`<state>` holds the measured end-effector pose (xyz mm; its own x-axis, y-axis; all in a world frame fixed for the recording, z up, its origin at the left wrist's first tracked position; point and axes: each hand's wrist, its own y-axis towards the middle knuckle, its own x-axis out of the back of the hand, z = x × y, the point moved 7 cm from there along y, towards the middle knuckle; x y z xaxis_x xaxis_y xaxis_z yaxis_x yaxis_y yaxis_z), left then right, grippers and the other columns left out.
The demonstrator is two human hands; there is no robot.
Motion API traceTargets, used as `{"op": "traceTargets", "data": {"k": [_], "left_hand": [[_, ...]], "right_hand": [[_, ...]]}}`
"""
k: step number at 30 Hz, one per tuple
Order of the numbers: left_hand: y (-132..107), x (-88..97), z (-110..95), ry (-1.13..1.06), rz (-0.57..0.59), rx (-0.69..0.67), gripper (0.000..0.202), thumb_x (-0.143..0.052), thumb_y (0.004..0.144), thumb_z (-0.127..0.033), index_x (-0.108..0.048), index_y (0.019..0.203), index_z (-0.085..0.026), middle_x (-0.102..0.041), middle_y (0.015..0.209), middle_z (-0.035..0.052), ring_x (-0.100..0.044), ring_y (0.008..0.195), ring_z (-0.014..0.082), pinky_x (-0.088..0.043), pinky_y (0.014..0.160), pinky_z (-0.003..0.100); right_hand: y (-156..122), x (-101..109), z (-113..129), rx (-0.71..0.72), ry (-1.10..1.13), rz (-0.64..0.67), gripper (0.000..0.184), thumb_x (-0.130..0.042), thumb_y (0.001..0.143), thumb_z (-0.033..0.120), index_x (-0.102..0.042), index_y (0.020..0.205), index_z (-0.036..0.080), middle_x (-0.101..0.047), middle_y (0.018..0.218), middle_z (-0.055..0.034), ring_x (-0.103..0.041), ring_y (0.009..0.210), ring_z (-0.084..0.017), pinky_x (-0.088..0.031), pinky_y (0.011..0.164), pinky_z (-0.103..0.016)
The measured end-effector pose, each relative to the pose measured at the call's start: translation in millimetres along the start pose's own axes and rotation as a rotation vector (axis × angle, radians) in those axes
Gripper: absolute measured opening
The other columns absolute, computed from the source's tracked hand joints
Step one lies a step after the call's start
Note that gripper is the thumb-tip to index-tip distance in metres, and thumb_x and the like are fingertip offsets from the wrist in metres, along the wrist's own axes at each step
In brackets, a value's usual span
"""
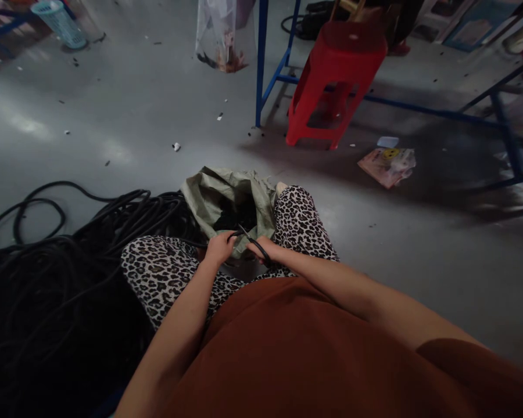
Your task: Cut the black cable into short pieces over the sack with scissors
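Note:
Over the mouth of a pale green woven sack (pixel 194 194), both hands are close together. My right hand (pixel 261 247) is closed round the black handles of a pair of scissors (pixel 261 251), whose blades point up and left. My left hand (pixel 220 247) grips a black cord (pixel 234 234), with its end at the scissor blades. Whether the blades have cut into the cord is too small to tell. Dark pieces (pixel 230 219) lie inside the sack, in shadow. The sack stands between my knees.
A large heap of black cord (pixel 82 255) spreads on the floor to my left. Ahead stand a red stool (pixel 337 75) and a blue metal frame (pixel 261 64). A plastic bag (pixel 390 165) lies right, a light blue basket (pixel 63 23) far left. Scraps dot the floor.

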<state>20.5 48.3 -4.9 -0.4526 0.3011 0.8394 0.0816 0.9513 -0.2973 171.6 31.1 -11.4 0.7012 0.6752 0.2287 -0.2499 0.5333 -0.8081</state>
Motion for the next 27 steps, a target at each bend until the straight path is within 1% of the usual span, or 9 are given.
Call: {"op": "traceTargets", "data": {"k": [6, 10, 13, 17, 20, 23, 27], "left_hand": [[0, 3.1, 2, 0.022, -0.020, 0.029, 0.034, -0.046, 0.087, -0.032, -0.063, 0.114, -0.021, -0.067, 0.112, 0.0071, -0.062, 0.103, 0.0209, -0.047, 0.090, 0.030], [1, 3.0, 2, 0.012, -0.016, 0.027, 0.034, -0.047, 0.087, -0.032, -0.063, 0.114, -0.021, -0.068, 0.111, 0.0070, -0.061, 0.104, 0.0204, -0.046, 0.090, 0.029], [0, 4.0, 1, 0.009, -0.017, 0.029, 0.035, -0.046, 0.087, -0.032, -0.063, 0.115, -0.020, -0.067, 0.112, 0.0080, -0.061, 0.104, 0.0214, -0.046, 0.090, 0.031], [0, 5.8, 1, 0.005, -0.020, 0.042, 0.036, -0.046, 0.087, -0.033, -0.062, 0.116, -0.020, -0.068, 0.111, 0.0079, -0.062, 0.102, 0.0219, -0.047, 0.089, 0.031], [0, 7.1, 2, 0.022, -0.026, 0.063, 0.036, -0.045, 0.087, -0.034, -0.062, 0.116, -0.020, -0.068, 0.110, 0.0083, -0.062, 0.101, 0.0224, -0.048, 0.088, 0.031], [0, 8.4, 3, 0.044, -0.035, 0.084, 0.037, -0.046, 0.087, -0.034, -0.062, 0.117, -0.019, -0.068, 0.111, 0.0089, -0.062, 0.101, 0.0222, -0.047, 0.088, 0.031], [1, 10.1, 2, 0.047, -0.052, 0.084, 0.037, -0.046, 0.087, -0.033, -0.061, 0.117, -0.018, -0.067, 0.112, 0.0088, -0.061, 0.104, 0.0213, -0.046, 0.090, 0.030]], "right_hand": [[0, 4, -1, -0.023, -0.009, -0.018, 0.033, -0.052, 0.086, 0.037, -0.053, 0.062, 0.014, -0.047, 0.044, -0.0018, -0.050, 0.035, -0.015, -0.037, 0.034, -0.023], [3, 5, -4, -0.042, 0.061, -0.039, 0.033, -0.055, 0.085, 0.040, -0.053, 0.063, 0.015, -0.048, 0.046, -0.0011, -0.049, 0.036, -0.013, -0.037, 0.035, -0.021], [3, 3, -7, -0.070, 0.107, -0.026, 0.038, -0.056, 0.084, 0.047, -0.052, 0.066, 0.014, -0.048, 0.046, -0.0002, -0.048, 0.036, -0.012, -0.037, 0.035, -0.020], [1, -1, -6, -0.072, 0.154, 0.015, 0.046, -0.058, 0.080, 0.058, -0.051, 0.068, 0.015, -0.048, 0.046, 0.0007, -0.050, 0.039, -0.011, -0.039, 0.037, -0.018], [3, -4, -7, -0.076, 0.206, 0.037, 0.050, -0.056, 0.079, 0.063, -0.051, 0.072, 0.014, -0.049, 0.047, 0.0009, -0.052, 0.039, -0.012, -0.040, 0.036, -0.019], [7, -7, -10, -0.087, 0.219, 0.050, 0.053, -0.055, 0.078, 0.065, -0.052, 0.074, 0.013, -0.051, 0.048, 0.0001, -0.053, 0.039, -0.012, -0.040, 0.035, -0.019], [9, -10, -11, -0.075, 0.251, 0.069, 0.051, -0.055, 0.080, 0.063, -0.053, 0.074, 0.012, -0.051, 0.048, -0.0001, -0.052, 0.037, -0.012, -0.040, 0.034, -0.019]]}}
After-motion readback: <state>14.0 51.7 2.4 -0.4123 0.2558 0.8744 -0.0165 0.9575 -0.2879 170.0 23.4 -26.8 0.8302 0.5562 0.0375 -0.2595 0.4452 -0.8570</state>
